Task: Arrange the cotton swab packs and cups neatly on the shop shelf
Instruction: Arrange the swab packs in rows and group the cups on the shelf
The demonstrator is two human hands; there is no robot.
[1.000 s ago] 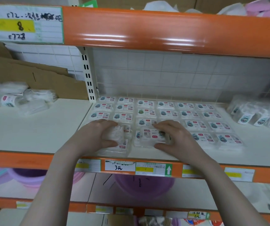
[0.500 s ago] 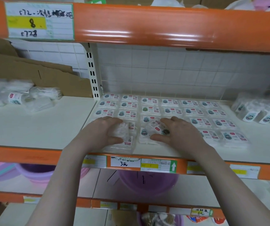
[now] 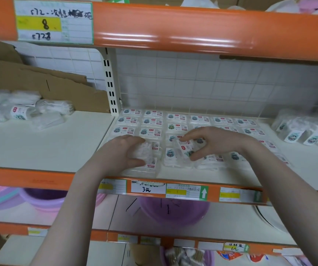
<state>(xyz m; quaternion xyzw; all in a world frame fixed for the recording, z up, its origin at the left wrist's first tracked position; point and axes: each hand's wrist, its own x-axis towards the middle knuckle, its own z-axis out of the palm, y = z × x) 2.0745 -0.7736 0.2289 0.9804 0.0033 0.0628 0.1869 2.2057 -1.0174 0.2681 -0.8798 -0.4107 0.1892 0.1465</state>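
Flat cotton swab packs (image 3: 153,122) with printed labels lie in rows on the white shelf (image 3: 44,148). My left hand (image 3: 121,153) grips a clear pack of swabs (image 3: 145,153) near the shelf's front edge, on top of other clear packs. My right hand (image 3: 210,143) pinches a tilted labelled pack (image 3: 185,149) between thumb and fingers, lifted a little above the front rows. Wrapped cup packs (image 3: 306,131) lie in a loose heap at the right end of the shelf. More wrapped cups (image 3: 23,112) lie at the far left.
An orange beam (image 3: 192,29) with a price label hangs close overhead. Torn cardboard (image 3: 44,81) leans on the tiled back wall at left. A white slotted upright (image 3: 110,83) divides the shelf bays. Purple basins (image 3: 173,212) sit on the shelf below.
My right hand has lifted and tilted its pack up off the front row and moved slightly back. My left hand stays on its clear pack. The camera has shifted a little.
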